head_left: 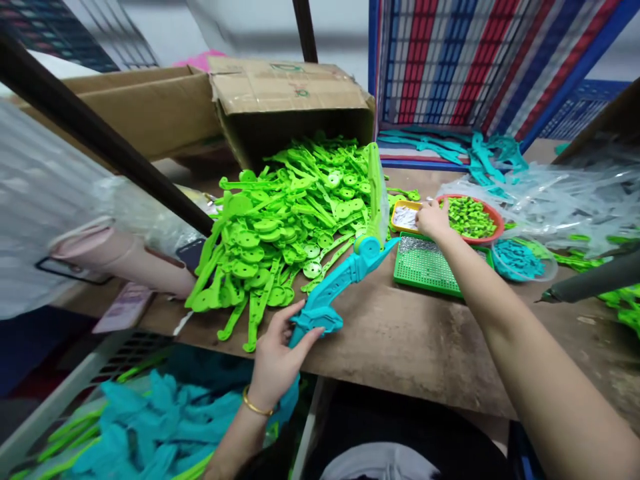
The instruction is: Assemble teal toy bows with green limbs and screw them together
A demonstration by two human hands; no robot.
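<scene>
My left hand is wrapped around a teal plastic handle. At the handle's far end a bright green arm is joined at a round disc and stands up from it. My right hand reaches to the small yellow tray, its fingertips drawn together over small silvery-white pieces. Whatever lies between those fingertips is hidden. Close by are a red bowl of small green pieces and a clear bowl of small teal pieces. Below the right forearm lies a green perforated tray.
A heap of green arms spills from a cardboard box. A pink tumbler stands at the left. A crate of teal parts sits below the table edge. A grey pointed tool juts in from the right.
</scene>
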